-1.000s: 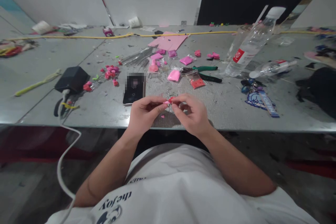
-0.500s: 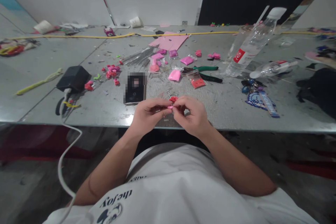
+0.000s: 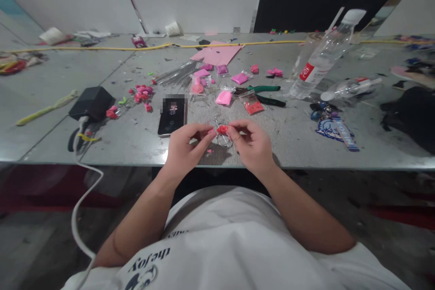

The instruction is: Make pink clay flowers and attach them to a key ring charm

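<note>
Over the table's front part, my left hand [image 3: 190, 145] is closed in a pinch, with a small pink piece of soft clay [image 3: 212, 132] at the fingertips. My right hand [image 3: 253, 145] also pinches, and a bit of pink shows at its fingertips, partly hidden by them. Between the two hands is a red clay lump [image 3: 222, 129], right against my right fingertips; whether they touch it I cannot tell. Thin looped wire [image 3: 224, 141] lies under and around the lump. A tiny pink crumb [image 3: 210, 151] rests on the table just below my left fingertips.
A phone [image 3: 172, 118] lies left of my hands, beyond it a black adapter [image 3: 91, 103] and red-pink clay pieces [image 3: 142, 94]. Ahead are bags of pink clay [image 3: 224, 97], a red bag [image 3: 254, 107] and green-handled pliers [image 3: 267, 89]. Bottles [image 3: 319, 68] and a keychain [image 3: 335, 128] occupy the right.
My hands, earlier meeting fingertip to fingertip on one pink piece, have moved slightly apart. The red lump and wire now show between them, and the pink crumb below has come into sight.
</note>
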`<control>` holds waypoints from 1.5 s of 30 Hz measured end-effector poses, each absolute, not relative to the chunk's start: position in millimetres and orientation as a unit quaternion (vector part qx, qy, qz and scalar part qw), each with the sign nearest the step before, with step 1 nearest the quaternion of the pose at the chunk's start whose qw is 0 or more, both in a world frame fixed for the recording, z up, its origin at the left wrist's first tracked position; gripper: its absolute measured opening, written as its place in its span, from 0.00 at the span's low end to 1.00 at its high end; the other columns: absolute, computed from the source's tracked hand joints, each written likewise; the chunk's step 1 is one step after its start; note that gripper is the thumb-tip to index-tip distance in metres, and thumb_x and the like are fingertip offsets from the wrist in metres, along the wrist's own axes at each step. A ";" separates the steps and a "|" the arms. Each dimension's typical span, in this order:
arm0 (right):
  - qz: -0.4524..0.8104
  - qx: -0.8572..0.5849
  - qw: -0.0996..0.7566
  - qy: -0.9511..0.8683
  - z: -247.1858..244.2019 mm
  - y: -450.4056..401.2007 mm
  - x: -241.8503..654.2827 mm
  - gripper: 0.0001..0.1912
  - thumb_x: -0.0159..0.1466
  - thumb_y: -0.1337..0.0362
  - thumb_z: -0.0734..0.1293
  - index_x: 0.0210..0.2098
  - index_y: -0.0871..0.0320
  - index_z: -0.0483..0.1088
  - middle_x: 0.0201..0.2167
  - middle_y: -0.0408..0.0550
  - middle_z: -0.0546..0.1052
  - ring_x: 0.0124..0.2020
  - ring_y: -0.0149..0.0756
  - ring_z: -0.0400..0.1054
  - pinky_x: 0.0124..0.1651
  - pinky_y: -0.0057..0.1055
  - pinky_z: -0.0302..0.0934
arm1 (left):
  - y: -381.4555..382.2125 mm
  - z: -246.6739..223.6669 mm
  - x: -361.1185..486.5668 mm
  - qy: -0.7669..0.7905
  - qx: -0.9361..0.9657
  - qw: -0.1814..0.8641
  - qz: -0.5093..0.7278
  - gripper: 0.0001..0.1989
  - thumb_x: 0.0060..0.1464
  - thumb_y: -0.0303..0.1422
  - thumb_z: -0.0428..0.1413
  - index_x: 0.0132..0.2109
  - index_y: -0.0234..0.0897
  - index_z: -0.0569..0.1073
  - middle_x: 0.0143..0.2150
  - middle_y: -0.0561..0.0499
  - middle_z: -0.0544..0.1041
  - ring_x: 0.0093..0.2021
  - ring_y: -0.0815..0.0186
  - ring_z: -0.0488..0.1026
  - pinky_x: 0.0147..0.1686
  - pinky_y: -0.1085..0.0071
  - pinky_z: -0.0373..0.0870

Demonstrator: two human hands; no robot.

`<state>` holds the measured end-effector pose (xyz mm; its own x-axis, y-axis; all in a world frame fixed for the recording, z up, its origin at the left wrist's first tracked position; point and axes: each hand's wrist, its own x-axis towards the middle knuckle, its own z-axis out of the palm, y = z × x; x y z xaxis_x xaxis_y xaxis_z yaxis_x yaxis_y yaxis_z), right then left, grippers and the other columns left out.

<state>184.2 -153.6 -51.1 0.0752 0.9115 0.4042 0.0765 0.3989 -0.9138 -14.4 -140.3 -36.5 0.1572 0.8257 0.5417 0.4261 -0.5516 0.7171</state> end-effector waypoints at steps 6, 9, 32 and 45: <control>0.357 -0.417 0.594 -0.588 -49.8 -153.7 183.8 0.13 0.66 0.51 0.77 0.37 0.54 0.81 0.30 0.44 0.82 0.27 0.33 0.75 0.31 0.31 0.71 | -132.7 -36.8 -23.4 0.445 0.742 0.211 0.454 0.09 0.64 0.38 0.65 0.45 0.38 0.85 0.37 0.48 0.85 0.36 0.64 0.81 0.37 0.69 0.76; 0.302 -0.407 0.589 -0.630 -50.8 -152.0 183.8 0.11 0.71 0.54 0.73 0.40 0.54 0.84 0.31 0.45 0.83 0.30 0.34 0.76 0.36 0.33 0.72 | -135.4 -38.2 -23.4 0.437 0.701 0.303 0.475 0.12 0.61 0.40 0.69 0.47 0.38 0.86 0.39 0.47 0.87 0.38 0.62 0.83 0.38 0.68 0.79; 0.355 -0.396 0.561 -0.635 -50.1 -151.4 179.3 0.07 0.71 0.58 0.71 0.39 0.55 0.78 0.34 0.46 0.84 0.32 0.33 0.77 0.35 0.31 0.73 | -139.2 -33.6 -23.1 0.386 0.715 0.317 0.489 0.09 0.58 0.39 0.71 0.38 0.38 0.85 0.34 0.49 0.85 0.32 0.66 0.79 0.32 0.71 0.74; 0.436 -0.392 0.594 -0.552 -50.7 -152.1 178.4 0.13 0.67 0.52 0.74 0.42 0.55 0.79 0.30 0.44 0.84 0.27 0.31 0.77 0.26 0.27 0.72 | -129.6 -42.2 -22.6 0.438 0.742 0.259 0.436 0.12 0.65 0.41 0.65 0.48 0.40 0.87 0.40 0.46 0.85 0.37 0.62 0.80 0.35 0.68 0.73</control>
<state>178.4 -152.1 -50.7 0.0114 0.9496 0.3132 -0.0854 0.3130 -0.9459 -22.6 -129.6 -42.2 0.2353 0.8759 0.4212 0.4245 -0.4825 0.7662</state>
